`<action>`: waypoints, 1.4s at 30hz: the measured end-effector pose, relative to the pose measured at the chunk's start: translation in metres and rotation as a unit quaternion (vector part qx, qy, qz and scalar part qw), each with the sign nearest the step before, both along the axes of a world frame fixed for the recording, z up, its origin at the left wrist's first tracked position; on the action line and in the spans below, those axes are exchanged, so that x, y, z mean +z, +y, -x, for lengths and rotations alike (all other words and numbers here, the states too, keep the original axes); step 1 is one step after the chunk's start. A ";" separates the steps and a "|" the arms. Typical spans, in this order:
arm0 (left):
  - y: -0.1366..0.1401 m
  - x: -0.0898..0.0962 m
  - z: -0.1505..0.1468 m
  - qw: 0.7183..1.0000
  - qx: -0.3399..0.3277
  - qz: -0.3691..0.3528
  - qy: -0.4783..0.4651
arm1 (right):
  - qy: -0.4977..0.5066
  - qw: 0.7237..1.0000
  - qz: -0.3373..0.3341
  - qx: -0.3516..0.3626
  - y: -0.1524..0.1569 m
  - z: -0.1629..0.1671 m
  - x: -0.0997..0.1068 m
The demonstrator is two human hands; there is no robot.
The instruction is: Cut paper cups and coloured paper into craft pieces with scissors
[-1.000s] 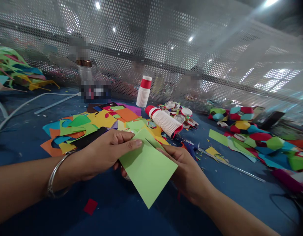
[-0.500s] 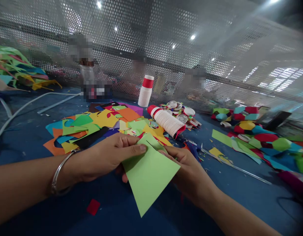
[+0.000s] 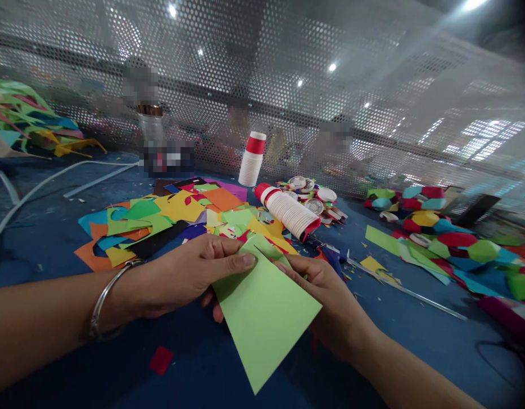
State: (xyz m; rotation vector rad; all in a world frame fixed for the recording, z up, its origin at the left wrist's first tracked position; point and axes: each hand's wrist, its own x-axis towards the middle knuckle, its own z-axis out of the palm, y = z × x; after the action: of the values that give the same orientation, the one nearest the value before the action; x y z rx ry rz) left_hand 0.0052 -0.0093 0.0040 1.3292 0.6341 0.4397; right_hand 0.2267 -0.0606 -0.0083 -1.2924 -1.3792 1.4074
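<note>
Held between both hands is a light green sheet of paper (image 3: 266, 318), one corner pointing down toward me and a slit showing near its far end. My left hand (image 3: 202, 267) pinches its left edge, thumb on top and fingers underneath. On the far right edge, my right hand (image 3: 322, 289) grips the same sheet near the slit, its fingertips partly hidden behind the paper. Just beyond the hands lies a heap of colored paper scraps (image 3: 181, 205). A small red paper piece (image 3: 161, 360) rests on the blue table below my left wrist.
A cup stack (image 3: 252, 159) stands upright near the perforated metal screen (image 3: 288, 85); another cup stack (image 3: 290, 213) lies on its side. Scissors (image 3: 332, 255) lie right of my hands, by a thin clear rod (image 3: 419, 298). Multicolored paper shapes (image 3: 462, 247) pile up at right.
The green paper's near corner has shifted down and to the right, showing more of the sheet. Both hands keep their hold in nearly the same place.
</note>
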 end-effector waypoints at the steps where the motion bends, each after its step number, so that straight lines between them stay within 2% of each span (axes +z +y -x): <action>1: 0.000 0.000 0.000 1.000 -0.003 0.008 -0.004 | -0.001 1.000 0.000 -0.001 -0.001 0.000 0.001; 7: -0.001 -0.001 0.002 1.000 -0.009 0.011 -0.008 | -0.015 1.000 -0.008 -0.022 -0.003 0.003 0.010; 17: -0.003 0.003 0.002 0.999 -0.049 0.011 -0.001 | -0.037 0.999 -0.019 -0.028 -0.004 0.005 0.010; 23: -0.005 0.005 0.001 0.999 -0.045 0.004 0.023 | -0.003 1.000 0.014 -0.001 -0.004 0.007 0.010; 26: 0.011 0.011 0.012 0.996 -0.048 -0.046 0.064 | -0.029 0.999 -0.026 -0.017 -0.002 0.006 0.007; 28: 0.032 0.018 0.030 0.975 -0.063 -0.162 0.141 | -0.049 0.997 -0.050 -0.020 -0.001 0.004 0.006; 30: 0.057 0.024 0.054 0.926 -0.068 -0.285 0.240 | -0.054 0.997 -0.054 -0.017 0.000 0.002 0.005; 33: 0.086 0.030 0.087 0.862 -0.071 -0.399 0.306 | -0.041 0.998 -0.052 -0.016 0.001 0.000 0.005; 35: 0.091 0.030 0.095 0.824 0.019 -0.475 0.309 | -0.026 0.998 -0.052 -0.022 0.002 0.000 0.005; 37: 0.083 0.029 0.087 0.759 0.123 -0.569 0.290 | -0.018 0.998 -0.049 -0.028 0.003 0.000 0.005; 38: 0.077 0.027 0.077 0.740 0.141 -0.595 0.279 | -0.018 0.998 -0.048 -0.030 0.003 0.001 0.005; 40: 0.061 0.020 0.051 0.747 0.116 -0.599 0.265 | -0.021 0.998 -0.045 -0.036 0.004 0.002 0.004; 42: 0.047 0.011 0.025 0.764 0.062 -0.591 0.252 | -0.014 0.998 -0.041 -0.048 0.004 0.002 0.003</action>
State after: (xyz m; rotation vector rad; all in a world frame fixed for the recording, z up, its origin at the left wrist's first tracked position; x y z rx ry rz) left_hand -0.0203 0.0374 0.0150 2.6947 0.9413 0.6292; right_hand 0.2245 -0.0563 -0.0057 -1.3124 -1.3602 1.2606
